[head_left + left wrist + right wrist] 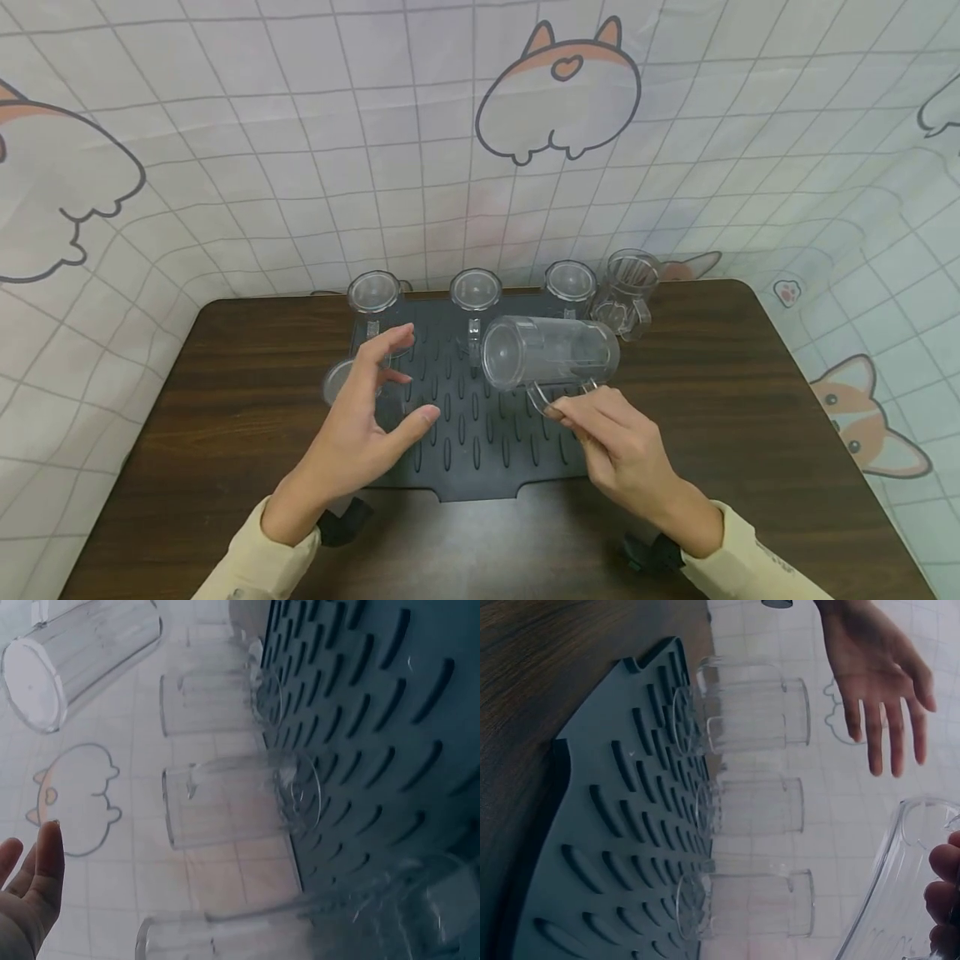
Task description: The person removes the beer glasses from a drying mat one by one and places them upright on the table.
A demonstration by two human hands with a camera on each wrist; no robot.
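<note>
My right hand grips the handle of a clear glass mug. This mug is held on its side over the right part of a dark grey ridged mat, one round end turned left. Over the mat's left part hovers my left hand, fingers spread and nothing in them. Beneath it, a glass mug is partly hidden. In the right wrist view, the left hand shows straight fingers, and right fingertips lie by the held mug.
Along the mat's back edge stand three glass mugs: left, middle and right. Another glass mug stands just past the back right corner. The dark wooden table meets a wall cloth behind.
</note>
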